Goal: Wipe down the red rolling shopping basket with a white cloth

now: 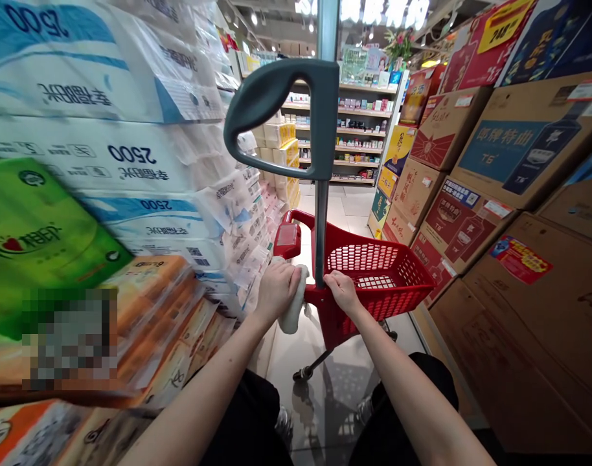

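A red wheeled shopping basket (398,295) with perforated sides stands in front of me. Its metal pole (320,233) rises to a dark grey loop handle (324,123). My left hand (278,285) is closed around a white cloth (292,316), beside the basket's red plastic end piece (287,239). Part of the cloth hangs below the fingers. Just right of the pole's foot, my right hand (342,290) is closed on the basket's near rim. Those fingertips are partly hidden.
Packs of tissue paper (96,149) are piled high on my left, with a green pack (43,246) in front. Cardboard cartons (514,149) form a stack on the right. Shelves of small goods (359,123) stand at the back. The tiled floor (344,382) runs between my knees.
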Demonstrator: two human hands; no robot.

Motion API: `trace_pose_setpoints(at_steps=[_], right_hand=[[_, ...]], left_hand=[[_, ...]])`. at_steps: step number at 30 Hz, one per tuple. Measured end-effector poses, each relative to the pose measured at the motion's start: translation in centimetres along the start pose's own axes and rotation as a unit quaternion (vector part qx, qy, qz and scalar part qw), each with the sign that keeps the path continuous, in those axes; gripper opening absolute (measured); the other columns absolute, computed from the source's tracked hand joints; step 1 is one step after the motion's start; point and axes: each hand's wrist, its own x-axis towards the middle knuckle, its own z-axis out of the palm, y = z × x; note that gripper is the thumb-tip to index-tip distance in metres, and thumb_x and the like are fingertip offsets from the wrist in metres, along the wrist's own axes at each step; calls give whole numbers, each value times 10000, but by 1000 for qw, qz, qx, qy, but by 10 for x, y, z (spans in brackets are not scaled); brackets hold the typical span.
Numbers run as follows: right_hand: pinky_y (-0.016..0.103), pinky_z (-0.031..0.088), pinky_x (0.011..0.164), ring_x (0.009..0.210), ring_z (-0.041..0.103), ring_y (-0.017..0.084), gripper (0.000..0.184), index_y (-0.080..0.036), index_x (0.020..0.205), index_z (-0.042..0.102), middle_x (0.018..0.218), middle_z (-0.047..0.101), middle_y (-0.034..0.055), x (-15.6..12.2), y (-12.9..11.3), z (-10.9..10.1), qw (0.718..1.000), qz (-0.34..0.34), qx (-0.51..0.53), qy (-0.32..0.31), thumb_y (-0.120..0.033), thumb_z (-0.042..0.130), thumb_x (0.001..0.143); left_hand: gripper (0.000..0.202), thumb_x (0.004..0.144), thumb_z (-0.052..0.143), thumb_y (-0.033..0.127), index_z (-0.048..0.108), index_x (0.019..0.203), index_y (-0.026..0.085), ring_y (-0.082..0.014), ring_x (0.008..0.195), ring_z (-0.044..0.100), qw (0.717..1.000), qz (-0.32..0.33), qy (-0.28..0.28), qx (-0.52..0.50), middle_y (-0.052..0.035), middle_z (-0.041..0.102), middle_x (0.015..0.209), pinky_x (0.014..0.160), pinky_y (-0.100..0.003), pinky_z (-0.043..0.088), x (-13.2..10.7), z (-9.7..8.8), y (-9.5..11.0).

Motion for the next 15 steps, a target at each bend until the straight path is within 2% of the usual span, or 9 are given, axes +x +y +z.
trace_pose_setpoints(at_steps=[2, 4, 6, 8, 10, 12, 15], right_hand=[[223, 346, 587, 603, 495, 105, 471, -196, 553, 513, 642, 504, -5, -1, 0, -2, 1000, -7, -12, -2, -417, 345, 934], [219, 349, 597, 618, 501, 105, 483, -195, 556, 524, 647, 510, -4, -2, 1, -3, 1000, -9, -19, -4, -427, 341, 938], [214, 352, 604, 618, 503, 102, 487, -194, 565, 536, 647, 510, -9, -2, 2, -3, 1000, -2, -19, -4, -438, 344, 939], [212, 352, 603, 605, 500, 96, 490, -193, 566, 540, 642, 503, -15, -2, 3, 0, 1000, 8, -18, 0, -446, 349, 939], [213, 356, 607, 602, 501, 96, 493, -192, 566, 543, 637, 503, -16, -3, 1, 2, 1000, 10, -15, 5, -446, 349, 941], [216, 371, 618, 614, 513, 103, 495, -194, 572, 556, 637, 520, -12, -4, -3, 4, 1000, 5, -7, 9, -444, 346, 944], [233, 416, 673, 692, 561, 129, 449, -203, 660, 625, 695, 598, 7, -9, -15, 3, 1000, -12, 21, 3, -425, 359, 947]], left_hand=[[280, 923, 332, 275, 534, 747, 196, -191, 804, 510, 999, -13, 36, 5, -53, 549, 759, 802, -385, 419, -13, 7, 5], [204, 910, 362, 266, 548, 867, 194, -217, 938, 519, 998, 5, 61, 1, -73, 578, 883, 911, -442, 394, -28, 13, 7], [181, 895, 396, 253, 538, 990, 194, -234, 1073, 494, 997, 32, 76, -6, -86, 583, 1017, 1009, -488, 331, -40, 15, 6], [185, 886, 422, 243, 527, 1030, 196, -233, 1113, 479, 996, 44, 75, -8, -85, 579, 1070, 1039, -494, 302, -43, 13, 5], [149, 889, 434, 253, 535, 985, 202, -223, 1054, 496, 998, 43, 51, 2, -73, 590, 1025, 1003, -467, 337, -39, 7, 5], [136, 899, 425, 284, 534, 876, 206, -213, 941, 513, 999, 23, 34, 20, -58, 590, 908, 904, -423, 391, -31, 0, 7], [249, 919, 384, 323, 466, 712, 211, -188, 754, 502, 996, -53, 64, 18, -27, 531, 722, 728, -354, 404, -19, -7, 13]])
